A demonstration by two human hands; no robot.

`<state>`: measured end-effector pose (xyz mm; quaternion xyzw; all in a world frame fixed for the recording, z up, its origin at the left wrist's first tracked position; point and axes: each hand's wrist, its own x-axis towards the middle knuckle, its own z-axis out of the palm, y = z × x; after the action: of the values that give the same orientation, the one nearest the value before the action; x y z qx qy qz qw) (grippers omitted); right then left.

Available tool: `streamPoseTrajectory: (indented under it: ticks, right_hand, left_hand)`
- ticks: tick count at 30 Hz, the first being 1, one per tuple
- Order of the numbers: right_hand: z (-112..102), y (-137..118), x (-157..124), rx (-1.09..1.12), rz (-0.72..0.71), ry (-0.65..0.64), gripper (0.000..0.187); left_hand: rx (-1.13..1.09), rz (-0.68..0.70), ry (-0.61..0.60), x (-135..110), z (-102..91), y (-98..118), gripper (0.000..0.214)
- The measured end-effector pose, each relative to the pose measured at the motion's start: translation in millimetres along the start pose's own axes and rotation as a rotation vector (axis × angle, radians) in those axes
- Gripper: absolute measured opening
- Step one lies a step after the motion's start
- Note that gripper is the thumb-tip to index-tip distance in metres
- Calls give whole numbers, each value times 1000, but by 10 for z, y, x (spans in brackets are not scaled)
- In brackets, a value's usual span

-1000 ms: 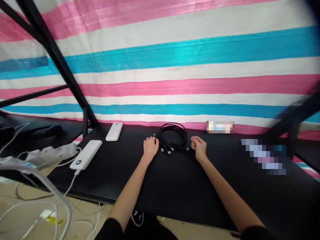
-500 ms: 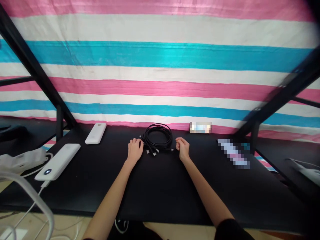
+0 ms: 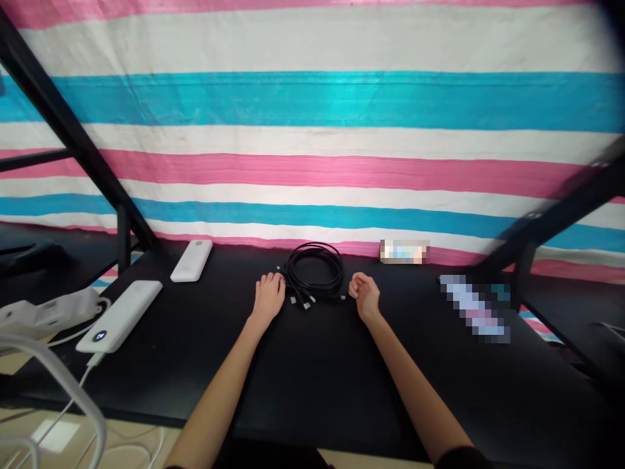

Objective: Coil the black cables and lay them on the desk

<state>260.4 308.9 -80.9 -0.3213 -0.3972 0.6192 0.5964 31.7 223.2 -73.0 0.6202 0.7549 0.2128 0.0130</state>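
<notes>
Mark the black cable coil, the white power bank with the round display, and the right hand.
Black cable coil [image 3: 316, 288]: head view, on its near-side strands.
White power bank [image 3: 122, 314]: head view, middle of its upper face.
Right hand [image 3: 366, 296]: head view, its middle.

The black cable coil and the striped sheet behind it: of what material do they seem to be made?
Black cable coil: probably a rubber or plastic jacket, smooth with faint shine; its plug tips look metallic, being silvery. Striped sheet: likely plastic tarpaulin, semi-glossy, judging by its creases and bright sheen.

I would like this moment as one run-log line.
left hand: beside cables; right hand: curled, near cables; cables: coiled between hands, on table
</notes>
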Motion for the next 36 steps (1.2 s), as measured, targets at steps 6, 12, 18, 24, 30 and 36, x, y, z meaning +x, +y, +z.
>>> streamPoseTrajectory:
  ticks: [6, 12, 18, 24, 30, 36]
  right_hand:
    - [-15, -133, 42, 218, 160, -127, 49]
    - [-36, -97, 78, 307, 253, -168, 56]
    - [-33, -100, 70, 349, 283, -173, 56]
    - [-56, -146, 29, 420, 262, -148, 45]
    - [-81, -156, -2, 409, 232, -172, 31]
    - [-72, -151, -11, 433, 238, -169, 20]
  left_hand:
    - [38, 16, -15, 20, 2, 3, 26]
    - [60, 32, -17, 30, 1, 3, 26]
    - [63, 46, -10, 23, 26, -16, 27]
    - [40, 37, -5, 8, 36, -31, 29]
    - [24, 37, -14, 0, 13, -28, 29]
    - [22, 54, -8, 8, 29, -48, 30]
